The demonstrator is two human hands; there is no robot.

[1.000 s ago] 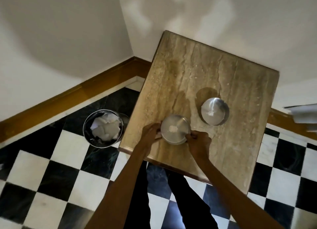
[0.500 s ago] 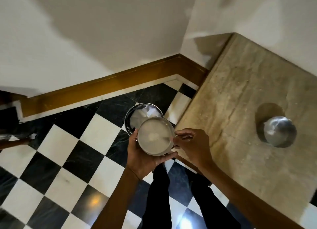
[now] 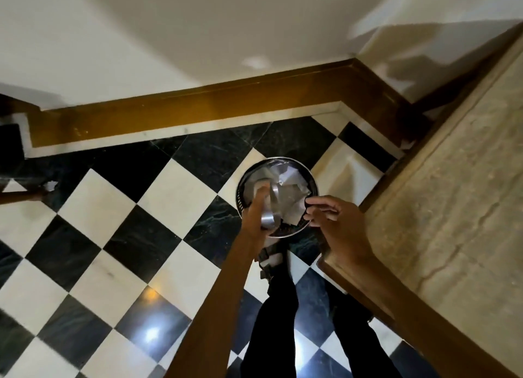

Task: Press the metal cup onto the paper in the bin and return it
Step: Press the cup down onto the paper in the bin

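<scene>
Black-and-white checkered floor [image 3: 119,236], silver cup [image 3: 270,216], white paper [image 3: 291,191]

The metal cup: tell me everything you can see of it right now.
The metal cup is shiny, silvery metal, blurred by motion. It is tipped steeply, its side wall facing the camera, with its far end down among the crumpled white paper inside the round bin on the checkered floor. The left hand wraps around it from the left. The right hand hovers by the bin's near rim and does not touch the cup. Whether it presses on the paper cannot be told.
</scene>
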